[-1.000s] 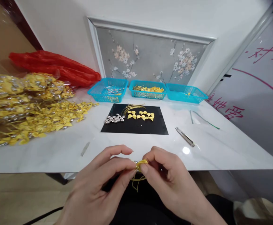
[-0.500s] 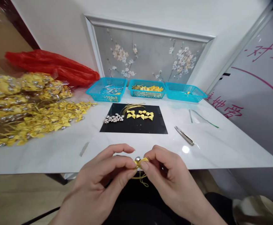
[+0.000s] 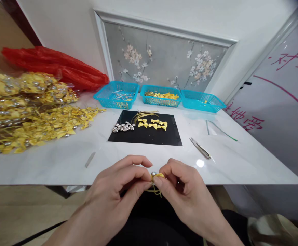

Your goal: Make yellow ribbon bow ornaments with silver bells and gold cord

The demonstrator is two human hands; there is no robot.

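Just off the table's front edge, my left hand and my right hand meet over a small yellow ribbon bow. Each hand pinches one side of it between thumb and forefinger. A silver bead sits at the bow's middle, between the fingertips. Thin yellow cord dangles in a loop below. The fingers cover much of the bow. Beyond them, a black mat carries several yellow bows, a cluster of silver beads and loose gold cords.
Thread snips lie right of the mat. Blue baskets line the wall, one holding yellow bows. Strung yellow bows with beads heap at left, near a red bag. A clear strip lies at front left.
Both hands keep their pinch on the bow and have shifted slightly right in view. The left fingers have closed in nearer the bead. The camera view has tilted a little.
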